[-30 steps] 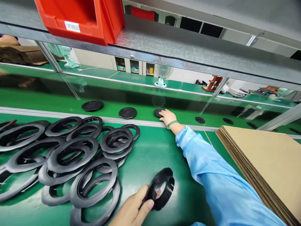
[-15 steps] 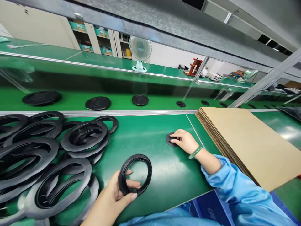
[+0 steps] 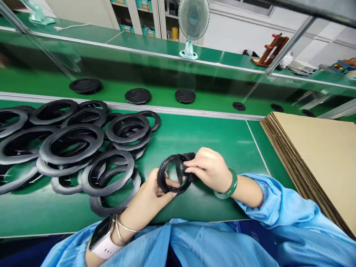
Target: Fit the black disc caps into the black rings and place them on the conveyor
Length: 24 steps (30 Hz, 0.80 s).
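Observation:
My left hand is closed on a black plastic ring, thumb at its lower rim and fingers reaching behind and through the opening. The ring is held tilted above the green table. A thin black disc stands nearly edge-on within the ring's opening. At the ring's right side, my right hand pinches the disc between thumb and fingertips. Part of the disc and of the ring's right side is hidden by the fingers, so I cannot tell whether the two are joined.
A heap of wide black rings lies on the left of the green table. Stacked cardboard sheets are on the right. Behind a metal rail, several black round parts rest on a green belt. A fan stands beyond.
My right hand has lifted the black disc from the table and brought it left to the ring in my left hand. The head view has turned, shifting the scene.

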### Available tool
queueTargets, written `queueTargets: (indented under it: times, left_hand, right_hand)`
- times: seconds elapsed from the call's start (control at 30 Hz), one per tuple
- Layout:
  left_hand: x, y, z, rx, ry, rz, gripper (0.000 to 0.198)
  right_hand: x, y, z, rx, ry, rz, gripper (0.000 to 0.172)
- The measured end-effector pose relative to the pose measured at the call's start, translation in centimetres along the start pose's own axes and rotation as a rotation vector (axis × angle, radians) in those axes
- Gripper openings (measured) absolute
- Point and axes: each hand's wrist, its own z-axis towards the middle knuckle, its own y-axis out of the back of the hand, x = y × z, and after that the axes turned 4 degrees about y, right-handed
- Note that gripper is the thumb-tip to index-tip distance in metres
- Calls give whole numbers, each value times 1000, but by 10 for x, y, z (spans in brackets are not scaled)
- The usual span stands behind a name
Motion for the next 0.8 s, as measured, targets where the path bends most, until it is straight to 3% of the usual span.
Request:
queueTargets:
  times: [0.13,0.2,0.33,0.53,0.8]
  left_hand:
    - [-1,-1,-3,-72,63,-34,62]
    - [-5,0,-5,-41,98,-93,65]
    - [-15,3,-5,47,118,-188,59]
    - [-9,0,-3,-56,137,-128,57]
    - [-2,-1,-4,-73,119,-63,51]
  right_hand:
    - [12,-28,-1,28,98,-130,24]
    - [9,-35,-4,27,122,-176,25]
    - [11,-34,-8,40,138,-230,26]
    - [18,-33,-9,71,164,-255,23]
    - [16,-33,-7,75,302,-403,21]
